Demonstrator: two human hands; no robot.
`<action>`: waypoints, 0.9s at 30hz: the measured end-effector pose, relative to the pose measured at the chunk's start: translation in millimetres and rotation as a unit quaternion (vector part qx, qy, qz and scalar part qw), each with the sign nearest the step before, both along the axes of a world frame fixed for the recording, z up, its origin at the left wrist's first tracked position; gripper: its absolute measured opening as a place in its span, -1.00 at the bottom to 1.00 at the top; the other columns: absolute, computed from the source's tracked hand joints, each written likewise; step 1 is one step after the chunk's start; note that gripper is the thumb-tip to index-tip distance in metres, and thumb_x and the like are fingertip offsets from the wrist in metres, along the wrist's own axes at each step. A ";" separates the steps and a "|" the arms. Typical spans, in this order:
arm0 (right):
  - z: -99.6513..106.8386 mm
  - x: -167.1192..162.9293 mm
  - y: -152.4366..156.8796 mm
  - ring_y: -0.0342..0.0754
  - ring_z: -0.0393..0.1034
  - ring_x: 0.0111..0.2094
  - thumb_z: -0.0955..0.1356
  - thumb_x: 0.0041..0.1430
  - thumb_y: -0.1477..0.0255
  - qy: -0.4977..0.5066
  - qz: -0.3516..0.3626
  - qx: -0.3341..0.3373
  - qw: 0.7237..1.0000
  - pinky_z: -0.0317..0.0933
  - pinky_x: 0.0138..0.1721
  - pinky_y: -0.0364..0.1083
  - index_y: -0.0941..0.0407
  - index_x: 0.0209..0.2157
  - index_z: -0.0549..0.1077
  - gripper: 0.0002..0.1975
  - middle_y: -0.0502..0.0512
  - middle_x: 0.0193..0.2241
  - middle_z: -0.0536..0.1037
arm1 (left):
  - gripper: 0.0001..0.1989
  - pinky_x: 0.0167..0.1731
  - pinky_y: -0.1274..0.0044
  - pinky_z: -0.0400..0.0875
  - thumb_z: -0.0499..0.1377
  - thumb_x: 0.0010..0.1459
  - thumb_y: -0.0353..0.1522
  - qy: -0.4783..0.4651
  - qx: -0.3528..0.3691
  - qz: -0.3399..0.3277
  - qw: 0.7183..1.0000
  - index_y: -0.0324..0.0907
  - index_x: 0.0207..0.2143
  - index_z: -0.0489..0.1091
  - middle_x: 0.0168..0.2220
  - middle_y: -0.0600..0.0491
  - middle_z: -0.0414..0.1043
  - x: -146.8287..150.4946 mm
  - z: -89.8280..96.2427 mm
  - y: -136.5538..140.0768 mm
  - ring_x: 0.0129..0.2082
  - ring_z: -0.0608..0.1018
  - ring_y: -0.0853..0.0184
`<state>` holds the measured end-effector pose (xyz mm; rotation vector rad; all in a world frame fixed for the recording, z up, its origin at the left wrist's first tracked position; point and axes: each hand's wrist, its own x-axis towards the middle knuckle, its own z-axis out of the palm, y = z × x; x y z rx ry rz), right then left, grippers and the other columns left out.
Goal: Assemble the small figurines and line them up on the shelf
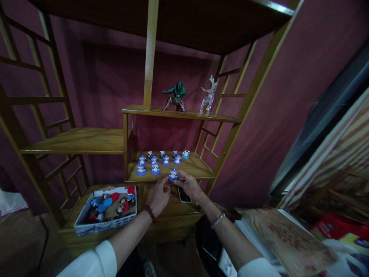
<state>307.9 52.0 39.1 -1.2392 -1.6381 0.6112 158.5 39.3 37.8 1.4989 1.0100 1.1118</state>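
Note:
A small figurine [173, 175] with a purple base is held just in front of the lower shelf's front edge. My right hand [188, 185] pinches it from the right. My left hand [161, 194], fingers curled, meets the left edge of its base with the fingertips. Behind my hands, several similar purple-based figurines [155, 168] stand in rows on the small lower shelf [194, 169]. In the back row are dark figurines [162, 154] and one light-blue-based figurine [186, 154].
An open box [105, 227] of loose red and blue figurines stands at the left. A phone [184, 194] lies under my right hand. Above, a dark green crouching statue [176, 96] and a clear deer figure [208, 96] stand on a shelf. A wooden post [150, 57] rises there.

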 end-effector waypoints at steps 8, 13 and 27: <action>-2.0 8.9 18.0 -0.06 0.38 -0.24 0.35 -0.15 0.45 -0.024 -0.021 0.010 0.999 0.24 -0.14 -0.04 0.07 -0.20 0.36 -0.64 0.02 -0.27 0.49 | -0.51 0.02 0.51 0.13 -0.08 -0.11 -0.61 0.157 0.176 0.028 0.971 -0.34 -0.05 0.25 -0.03 -0.12 0.22 2.9 -0.5 3.9 -0.03 0.29 0.34; -4.9 13.6 30.6 -0.06 0.38 -0.21 0.36 -0.15 0.45 -0.013 0.001 0.003 1.000 0.24 -0.13 -0.04 0.06 -0.14 0.32 -0.57 0.03 -0.25 0.49 | -0.48 0.06 0.51 0.09 -0.09 -0.10 -0.59 0.169 0.195 0.017 0.966 -0.33 -0.02 0.22 0.02 -0.11 0.18 5.1 -0.9 5.8 0.02 0.25 0.33; 1.6 9.6 45.9 -0.04 0.35 -0.16 0.35 -0.20 0.55 0.037 0.030 -0.022 0.999 0.18 -0.05 0.01 0.07 -0.18 0.34 -0.57 0.03 -0.23 0.47 | -0.45 0.09 0.48 0.04 -0.05 -0.13 -0.61 0.129 0.178 0.018 0.975 -0.33 0.00 0.21 0.04 -0.11 0.18 8.5 -1.9 17.1 0.06 0.21 0.29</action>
